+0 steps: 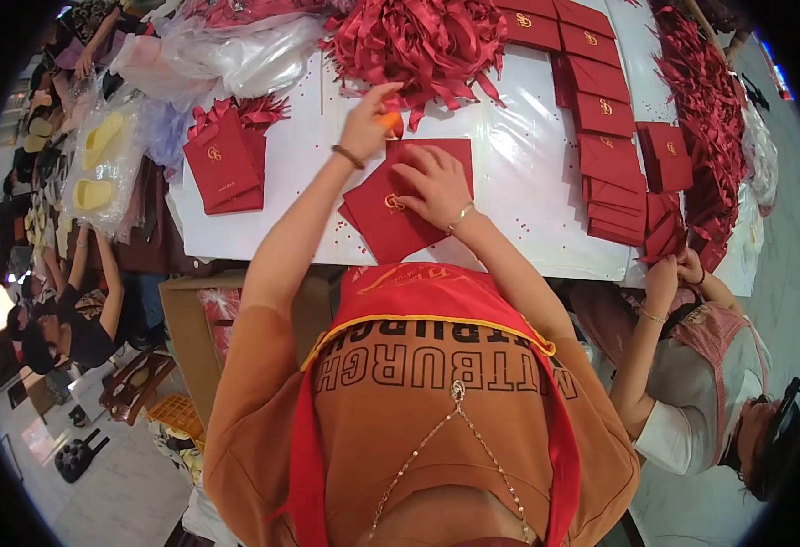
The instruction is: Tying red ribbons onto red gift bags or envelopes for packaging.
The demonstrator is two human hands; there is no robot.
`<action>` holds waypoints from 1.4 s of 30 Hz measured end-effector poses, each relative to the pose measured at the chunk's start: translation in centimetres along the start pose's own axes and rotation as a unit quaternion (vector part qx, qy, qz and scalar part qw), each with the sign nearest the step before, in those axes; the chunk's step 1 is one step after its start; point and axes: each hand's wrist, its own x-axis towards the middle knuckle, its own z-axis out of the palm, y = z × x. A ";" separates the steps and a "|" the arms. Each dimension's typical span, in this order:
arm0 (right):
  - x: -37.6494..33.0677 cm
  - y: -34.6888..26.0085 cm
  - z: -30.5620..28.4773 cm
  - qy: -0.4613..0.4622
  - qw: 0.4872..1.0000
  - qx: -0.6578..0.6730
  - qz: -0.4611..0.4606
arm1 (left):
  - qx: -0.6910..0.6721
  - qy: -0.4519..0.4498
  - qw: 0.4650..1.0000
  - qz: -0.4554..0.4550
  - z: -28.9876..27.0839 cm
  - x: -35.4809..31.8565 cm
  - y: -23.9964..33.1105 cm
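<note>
Two or more flat red paper bags (398, 223) with a gold emblem lie overlapped on the white table in front of me. Over the upper bag rests my right hand (436, 185), its fingers apart and slightly bent on the paper. My left hand (368, 126) is above the bags' far left corner, closed around a small orange object (389, 120). Most of that object is hidden by the fingers, so its kind cannot be made out. A strip of red ribbon (397, 129) hangs right beside it.
A big heap of red ribbons (418, 46) is at the far side. Ribboned red bags (227, 169) lie left; rows of red bags (608, 169) lie right. Small red bits dot the white table (519, 137). At right, a co-worker's hands (675, 273) handle red ribbon.
</note>
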 end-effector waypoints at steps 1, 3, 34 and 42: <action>0.1 0.0 0.4 -0.029 0.998 -0.004 -0.054 | -0.056 -0.002 0.998 -0.004 -1.3 -0.8 0.9; 0.2 0.3 1.6 -0.067 0.996 -0.006 -0.062 | -0.195 0.020 0.981 -0.008 -4.0 -2.8 1.7; -1.0 -0.9 -1.0 -0.136 0.986 -0.101 0.003 | 0.440 0.105 0.888 0.079 -2.8 -11.5 -5.1; -0.4 -1.3 -1.5 -0.139 0.988 -0.060 0.016 | 0.504 0.063 0.853 0.119 -2.7 -12.5 -5.1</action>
